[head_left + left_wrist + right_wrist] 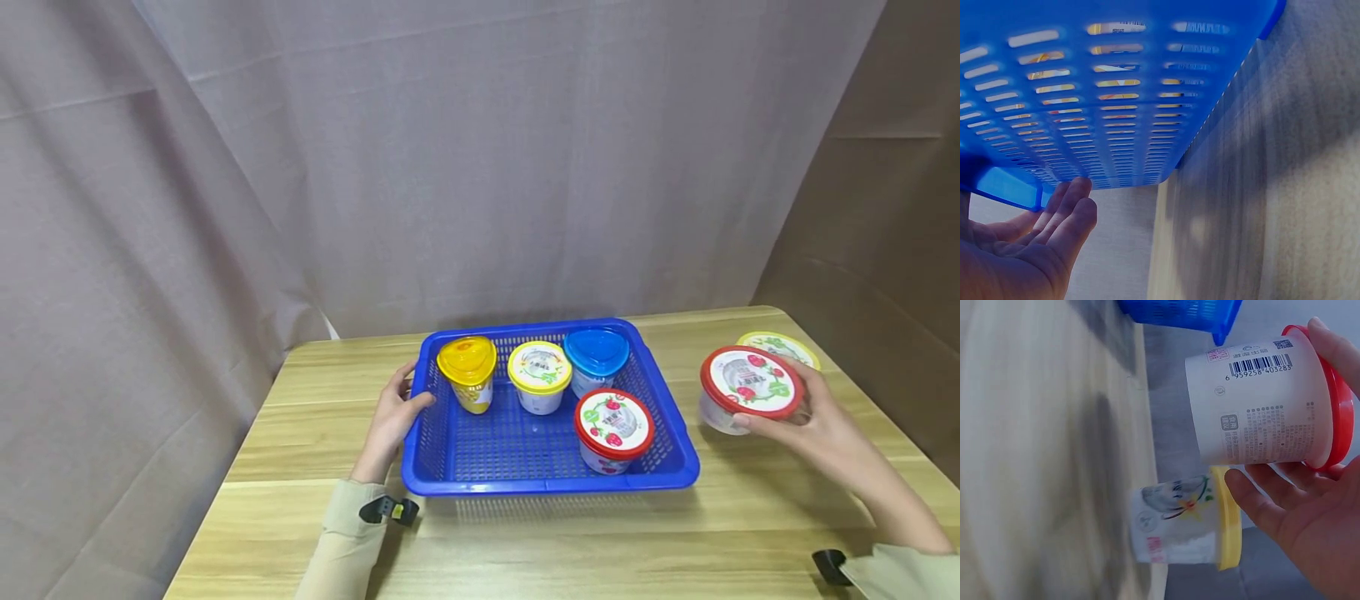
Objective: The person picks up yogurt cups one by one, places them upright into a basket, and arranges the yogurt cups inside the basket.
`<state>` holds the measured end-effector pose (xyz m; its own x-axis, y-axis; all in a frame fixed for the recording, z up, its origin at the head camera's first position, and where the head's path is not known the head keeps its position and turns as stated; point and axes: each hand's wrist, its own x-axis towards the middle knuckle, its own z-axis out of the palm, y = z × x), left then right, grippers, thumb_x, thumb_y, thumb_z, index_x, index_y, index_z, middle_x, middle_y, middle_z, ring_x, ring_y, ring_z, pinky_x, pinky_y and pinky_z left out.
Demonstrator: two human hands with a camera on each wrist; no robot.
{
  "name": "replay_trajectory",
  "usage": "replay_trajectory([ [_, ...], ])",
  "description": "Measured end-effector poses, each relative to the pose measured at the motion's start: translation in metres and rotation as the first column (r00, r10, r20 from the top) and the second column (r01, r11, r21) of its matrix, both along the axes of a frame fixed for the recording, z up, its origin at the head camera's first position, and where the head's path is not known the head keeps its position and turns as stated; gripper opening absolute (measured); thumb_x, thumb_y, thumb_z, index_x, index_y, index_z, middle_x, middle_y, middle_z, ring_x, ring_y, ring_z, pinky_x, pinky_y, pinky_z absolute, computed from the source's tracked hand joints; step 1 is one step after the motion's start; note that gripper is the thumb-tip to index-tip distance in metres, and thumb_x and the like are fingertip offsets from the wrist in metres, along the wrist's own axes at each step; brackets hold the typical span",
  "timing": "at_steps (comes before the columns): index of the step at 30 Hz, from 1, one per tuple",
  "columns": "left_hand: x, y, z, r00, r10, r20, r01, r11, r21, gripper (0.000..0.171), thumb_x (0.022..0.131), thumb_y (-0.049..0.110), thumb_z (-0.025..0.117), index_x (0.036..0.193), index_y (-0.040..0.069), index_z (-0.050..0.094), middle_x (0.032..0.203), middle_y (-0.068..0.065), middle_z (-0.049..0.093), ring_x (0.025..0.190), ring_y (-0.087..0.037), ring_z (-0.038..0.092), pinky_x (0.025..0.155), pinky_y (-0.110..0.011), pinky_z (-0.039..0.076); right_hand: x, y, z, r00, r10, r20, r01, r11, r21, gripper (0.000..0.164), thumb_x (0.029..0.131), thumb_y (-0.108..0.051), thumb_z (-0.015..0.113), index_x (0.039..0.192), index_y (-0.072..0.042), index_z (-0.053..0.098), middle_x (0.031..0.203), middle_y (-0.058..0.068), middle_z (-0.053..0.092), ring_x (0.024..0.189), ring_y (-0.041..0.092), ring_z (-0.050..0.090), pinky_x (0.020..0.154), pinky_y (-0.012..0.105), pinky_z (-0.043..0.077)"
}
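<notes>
My left hand grips the left rim of the blue plastic basket, thumb over the edge. In the left wrist view, its fingers lie along the basket's outer side. To the right of the basket, my right hand holds a red-lidded tub above the table, thumb and fingers round its sides. Its barcode side faces the right wrist camera. Beyond it a yellow-lidded tub stands on the table, partly hidden in the head view.
Inside the basket stand a cup with a yellow heart-shaped lid, a yellow-lidded tub, a blue-lidded cup and another red-lidded tub. A wooden table lies under everything, with grey curtain behind.
</notes>
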<state>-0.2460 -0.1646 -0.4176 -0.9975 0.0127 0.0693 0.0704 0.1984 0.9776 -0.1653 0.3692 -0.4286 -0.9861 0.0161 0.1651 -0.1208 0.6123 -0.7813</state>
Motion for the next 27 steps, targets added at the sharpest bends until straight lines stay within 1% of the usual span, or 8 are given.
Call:
replay_trajectory([
  [6,-0.018,-0.006,-0.029,1.000,0.020,-0.011,-0.020,1.000,0.019,0.073,0.082,-0.001,0.067,0.151,-0.004,0.039,0.120,-0.030,0.060,0.088,-0.016,0.063,0.072,-0.030,0.057,-0.006,-0.007,0.011,0.998,0.024,-0.061,-0.026,0.999,-0.033,0.097,0.089,-0.015,0.077,0.162,-0.026,0.014,0.145,0.024,0.031,0.114,-0.010,0.040,0.078,0.003,0.039],
  [10,-0.017,-0.006,-0.028,0.999,0.027,-0.019,-0.027,0.999,0.020,0.072,0.081,0.000,0.067,0.149,-0.002,0.042,0.119,-0.028,0.061,0.089,-0.019,0.063,0.073,-0.030,0.057,-0.010,-0.011,0.018,0.998,0.007,-0.065,-0.009,1.000,-0.019,0.099,0.088,-0.018,0.079,0.162,-0.023,0.013,0.144,0.025,0.032,0.105,-0.011,0.041,0.076,0.004,0.041],
  [13,-0.017,-0.005,-0.028,1.000,0.026,-0.017,-0.026,0.999,0.025,0.073,0.081,-0.001,0.067,0.149,-0.002,0.043,0.118,-0.028,0.061,0.089,-0.020,0.063,0.074,-0.031,0.057,-0.012,-0.015,0.023,0.998,-0.006,-0.057,0.005,1.000,-0.006,0.102,0.088,-0.020,0.080,0.162,-0.017,0.010,0.145,0.026,0.031,0.105,-0.003,0.044,0.074,0.005,0.042],
  [16,-0.017,-0.005,-0.027,1.000,0.024,-0.012,-0.024,0.999,0.023,0.073,0.081,-0.002,0.066,0.150,-0.002,0.042,0.118,-0.028,0.061,0.088,-0.018,0.063,0.073,-0.030,0.057,-0.014,-0.019,0.029,0.999,-0.002,-0.041,0.002,1.000,-0.006,0.105,0.088,-0.022,0.079,0.162,-0.012,0.005,0.147,0.028,0.029,0.116,0.023,0.052,0.072,0.005,0.041],
  [18,-0.017,-0.005,-0.026,1.000,0.022,-0.006,-0.022,0.999,0.024,0.073,0.082,-0.003,0.066,0.150,-0.003,0.041,0.119,-0.029,0.061,0.087,-0.017,0.063,0.073,-0.030,0.056,-0.015,-0.023,0.032,0.999,0.004,-0.035,-0.004,1.000,-0.003,0.106,0.088,-0.023,0.080,0.162,-0.011,0.005,0.148,0.029,0.030,0.118,0.041,0.047,0.072,0.005,0.042],
  [20,-0.016,-0.005,-0.024,1.000,0.018,0.001,-0.018,1.000,0.025,0.073,0.082,-0.004,0.065,0.150,-0.004,0.040,0.120,-0.031,0.060,0.087,-0.016,0.062,0.073,-0.030,0.056,-0.016,-0.027,0.035,0.999,0.010,-0.033,-0.011,1.000,-0.006,0.107,0.088,-0.023,0.080,0.161,-0.009,0.004,0.147,0.031,0.030,0.119,0.051,0.043,0.071,0.005,0.042],
  [23,-0.009,-0.002,-0.013,1.000,0.009,-0.002,-0.009,1.000,0.018,0.072,0.082,-0.005,0.064,0.149,-0.007,0.039,0.120,-0.034,0.059,0.086,-0.015,0.062,0.073,-0.030,0.056,-0.019,-0.034,0.039,0.999,0.023,-0.038,-0.024,1.000,-0.010,0.107,0.088,-0.022,0.080,0.160,-0.005,0.004,0.147,0.032,0.030,0.119,0.052,0.042,0.072,0.004,0.042],
  [27,0.002,0.002,0.004,1.000,0.001,-0.010,-0.001,1.000,0.008,0.071,0.081,-0.005,0.063,0.148,-0.010,0.040,0.120,-0.036,0.058,0.084,-0.014,0.061,0.072,-0.031,0.056,-0.021,-0.042,0.043,0.999,0.021,-0.046,-0.021,1.000,-0.011,0.106,0.087,-0.023,0.081,0.160,-0.005,0.006,0.147,0.028,0.031,0.120,0.044,0.044,0.072,0.004,0.042],
])
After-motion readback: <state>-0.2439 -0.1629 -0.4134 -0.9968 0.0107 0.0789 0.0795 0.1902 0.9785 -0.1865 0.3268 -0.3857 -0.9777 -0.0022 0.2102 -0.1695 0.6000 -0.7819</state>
